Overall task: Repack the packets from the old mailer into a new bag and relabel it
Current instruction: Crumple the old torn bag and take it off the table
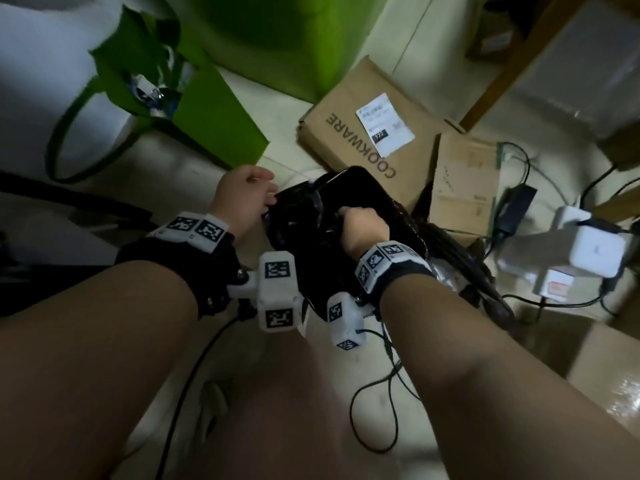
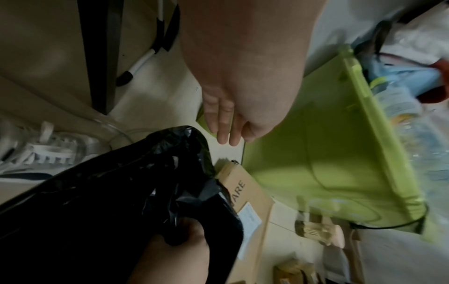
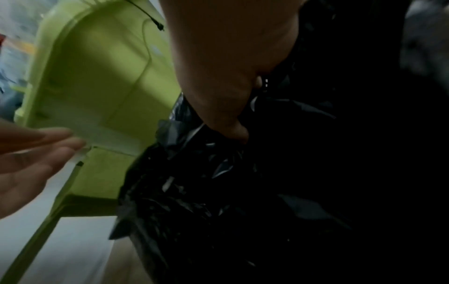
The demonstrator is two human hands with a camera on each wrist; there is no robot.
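"COOKWARE" reads on the cardboard box (image 1: 363, 133) far right, "122" on its label (image 1: 384, 124). My right hand (image 1: 363, 230) grips the black bag (image 1: 311, 233) between my wrists; my left hand (image 1: 244, 194), fingers straight in its wrist view, rests at the bag's edge.

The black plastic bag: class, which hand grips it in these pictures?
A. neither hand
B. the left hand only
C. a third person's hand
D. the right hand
D: the right hand has its fingers curled into the crumpled black plastic bag, while the left hand shows straight fingers beside it.
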